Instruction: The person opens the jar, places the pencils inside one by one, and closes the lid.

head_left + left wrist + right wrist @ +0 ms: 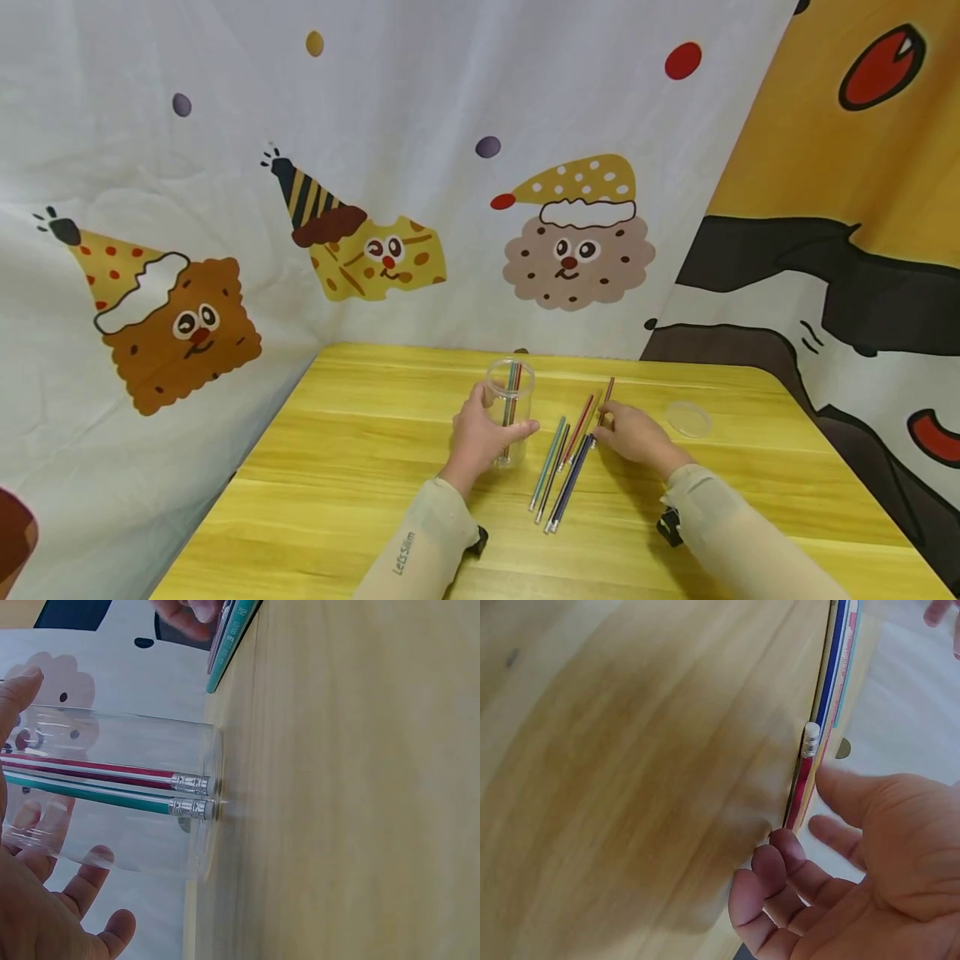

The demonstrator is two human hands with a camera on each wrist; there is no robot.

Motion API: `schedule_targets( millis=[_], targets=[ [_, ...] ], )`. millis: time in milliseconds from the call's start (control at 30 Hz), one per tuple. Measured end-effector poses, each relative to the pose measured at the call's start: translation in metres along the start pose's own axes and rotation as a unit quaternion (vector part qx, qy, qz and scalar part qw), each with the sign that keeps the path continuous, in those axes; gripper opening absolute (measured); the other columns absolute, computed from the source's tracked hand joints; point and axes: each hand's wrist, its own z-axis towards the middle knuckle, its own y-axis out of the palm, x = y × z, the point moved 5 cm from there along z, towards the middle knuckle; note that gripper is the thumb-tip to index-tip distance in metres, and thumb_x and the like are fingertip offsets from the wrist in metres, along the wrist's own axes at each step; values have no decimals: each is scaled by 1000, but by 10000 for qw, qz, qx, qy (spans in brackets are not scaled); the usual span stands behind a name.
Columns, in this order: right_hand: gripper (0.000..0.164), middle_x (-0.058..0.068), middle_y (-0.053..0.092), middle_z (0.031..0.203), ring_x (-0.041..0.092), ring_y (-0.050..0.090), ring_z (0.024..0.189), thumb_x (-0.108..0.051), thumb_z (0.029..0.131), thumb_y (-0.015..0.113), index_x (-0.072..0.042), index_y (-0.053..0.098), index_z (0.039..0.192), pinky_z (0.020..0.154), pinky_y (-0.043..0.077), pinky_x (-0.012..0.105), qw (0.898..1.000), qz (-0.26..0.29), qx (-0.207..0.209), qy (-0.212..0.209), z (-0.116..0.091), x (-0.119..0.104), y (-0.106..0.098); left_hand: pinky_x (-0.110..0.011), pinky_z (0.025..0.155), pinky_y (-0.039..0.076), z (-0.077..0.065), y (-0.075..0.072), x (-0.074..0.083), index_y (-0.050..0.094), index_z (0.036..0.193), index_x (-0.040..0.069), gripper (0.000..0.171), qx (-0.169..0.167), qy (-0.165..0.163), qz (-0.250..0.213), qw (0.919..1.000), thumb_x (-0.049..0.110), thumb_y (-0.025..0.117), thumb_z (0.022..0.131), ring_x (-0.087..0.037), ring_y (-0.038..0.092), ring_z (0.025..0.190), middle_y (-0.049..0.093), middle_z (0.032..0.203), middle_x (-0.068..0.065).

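My left hand [482, 437] is wrapped round a clear plastic jar [523, 408] that stands upright on the table. Inside it, a red pencil [112, 769] and a teal pencil [97, 793] have their eraser ends at the bottom. My right hand [637, 435] is at a dark red pencil [611, 388] lying at the right of a loose group of pencils. In the right wrist view, the thumb and fingertips [784, 844] stand apart on either side of that pencil's silver-banded eraser end [811, 739]. Fingertip contact with it is unclear.
Between the hands lie several pencils, among them a teal one [549, 458] and dark blue ones [572, 483]. A clear round lid [688, 419] lies right of my right hand. Behind the yellow wooden table [337, 433] hangs a printed cloth [465, 83].
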Motion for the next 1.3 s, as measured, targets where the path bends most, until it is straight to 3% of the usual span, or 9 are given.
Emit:
schedule_targets(
  millis=[133,233,367,500,633,800,1067,1300],
  targets=[
    [42,13,76,109,28,72,96,-21,110,60,1,59,146,80,58,48,9998,-204,82,-7,4,-1,3,-67,111,49,0,0,0,55,144,25,89,-9,9,2,10000,54,98,72,-42,54,142,58,156,-12],
    [32,13,76,110,30,72,100,-20,111,57,0,68,133,84,59,51,9997,-211,118,58,4,1,2,-67,111,50,1,0,0,55,146,24,90,-18,25,30,10000,54,98,72,-42,55,142,57,157,-12],
    [24,8,72,93,23,65,81,-21,110,58,-2,73,111,70,54,41,9994,-123,107,299,4,8,1,-67,109,51,0,-1,0,55,146,22,91,-17,62,32,10000,54,98,72,-42,55,141,58,156,-13],
    [20,6,67,76,19,57,64,-16,105,63,0,71,95,59,47,32,9982,-73,217,555,1,17,-3,-67,110,51,-1,-2,1,55,145,22,89,-7,72,23,10000,52,98,73,-42,56,141,58,156,-13],
    [15,7,64,61,17,53,50,-1,95,61,3,64,81,50,44,28,9968,83,296,743,-3,24,-6,-66,111,50,-1,-1,1,54,147,22,91,-29,51,76,10000,53,98,73,-42,55,142,57,157,-13],
    [30,2,56,44,12,46,39,2,86,60,-3,66,56,43,37,24,9955,417,270,808,-10,27,-8,-66,111,50,-1,-1,1,54,147,22,94,-12,58,93,9999,57,97,71,-42,56,142,58,156,-13],
    [41,-4,49,46,12,42,42,-16,97,59,-12,58,56,46,36,25,9934,789,129,819,-12,31,-7,-64,112,51,1,0,-2,55,144,25,92,10,22,140,9999,59,97,70,-40,56,142,58,156,-12],
    [32,0,50,64,15,40,55,-25,109,45,-5,58,87,55,38,31,9836,1690,78,620,-9,19,-23,-65,113,50,1,1,-2,54,145,22,92,14,37,85,10000,55,98,71,-41,56,142,59,155,-12]
  ],
)
